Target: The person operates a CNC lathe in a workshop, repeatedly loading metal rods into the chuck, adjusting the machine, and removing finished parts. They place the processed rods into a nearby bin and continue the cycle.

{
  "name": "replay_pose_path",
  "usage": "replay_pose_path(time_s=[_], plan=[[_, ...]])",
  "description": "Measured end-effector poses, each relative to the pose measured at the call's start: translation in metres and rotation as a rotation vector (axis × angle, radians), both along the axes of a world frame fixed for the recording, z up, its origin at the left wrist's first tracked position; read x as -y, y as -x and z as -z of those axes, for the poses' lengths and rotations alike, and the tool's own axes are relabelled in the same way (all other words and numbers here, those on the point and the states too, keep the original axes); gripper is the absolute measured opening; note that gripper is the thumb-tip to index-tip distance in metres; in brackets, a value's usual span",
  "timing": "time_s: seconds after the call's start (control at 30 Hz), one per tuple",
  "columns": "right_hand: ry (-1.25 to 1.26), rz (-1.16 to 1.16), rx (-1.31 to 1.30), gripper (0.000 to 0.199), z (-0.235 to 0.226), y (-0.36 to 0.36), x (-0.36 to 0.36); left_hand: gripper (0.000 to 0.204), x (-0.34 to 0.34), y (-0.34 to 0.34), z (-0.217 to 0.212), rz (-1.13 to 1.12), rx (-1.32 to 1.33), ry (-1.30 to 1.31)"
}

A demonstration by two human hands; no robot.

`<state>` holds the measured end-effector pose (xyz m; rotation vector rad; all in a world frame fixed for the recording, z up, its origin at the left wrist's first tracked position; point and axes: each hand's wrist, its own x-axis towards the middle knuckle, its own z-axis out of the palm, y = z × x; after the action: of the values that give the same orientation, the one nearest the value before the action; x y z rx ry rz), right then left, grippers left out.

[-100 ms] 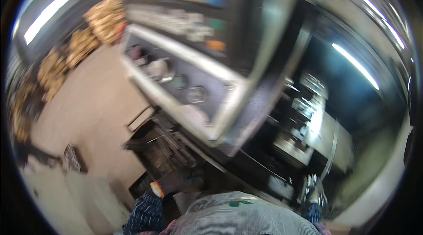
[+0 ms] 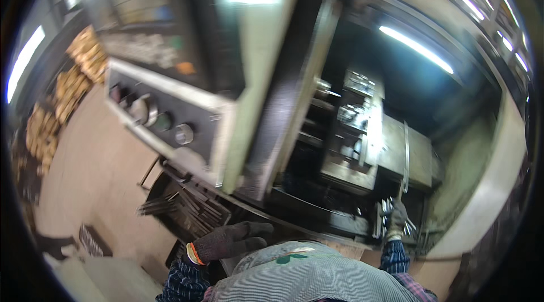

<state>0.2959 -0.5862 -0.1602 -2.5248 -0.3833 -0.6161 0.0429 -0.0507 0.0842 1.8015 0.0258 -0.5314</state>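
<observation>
Fingers: both hands wear dark knit work gloves; the left hand lies flat with fingers stretched out and holding nothing; the right hand is curled around a thin metal rod, though blur hides the exact grip.
Left hand position: low in view, hovering near a rack of dark metal bars, apparently not touching it.
Right hand position: reaching into the open machine enclosure, at the foot of the rod, beside the grey steel tool block.
Rod: slim, straight, bright steel, standing nearly upright above the fist; judged stiff, fairly light and possibly oily, so best gripped low and firmly, as now.
Tool block: boxy, heavy-looking, with shiny machined faces and dark recesses.
Control panel: slanted, pale metal frame, dark face with round knobs and buttons.
Floor: dull tan, smooth; stacked yellowish-brown pieces lie along the far left.
Clothing: checked blue sleeves, orange-edged glove cuff, grey woven garment at bottom.
</observation>
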Motion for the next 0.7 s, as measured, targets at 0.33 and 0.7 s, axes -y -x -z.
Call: replay_pose_path(time_s=[0.33,0.7], plan=[[-1.113,-0.146,-0.515,0.037,-0.193,0.066,-0.095,0.049,0.189,-0.252,-0.030,0.031,0.337,0.275],[-0.842,0.135,-0.297,0.028,-0.170,0.057,-0.062,0.055,0.106,-0.551,0.061,0.084,0.077,-1.487]])
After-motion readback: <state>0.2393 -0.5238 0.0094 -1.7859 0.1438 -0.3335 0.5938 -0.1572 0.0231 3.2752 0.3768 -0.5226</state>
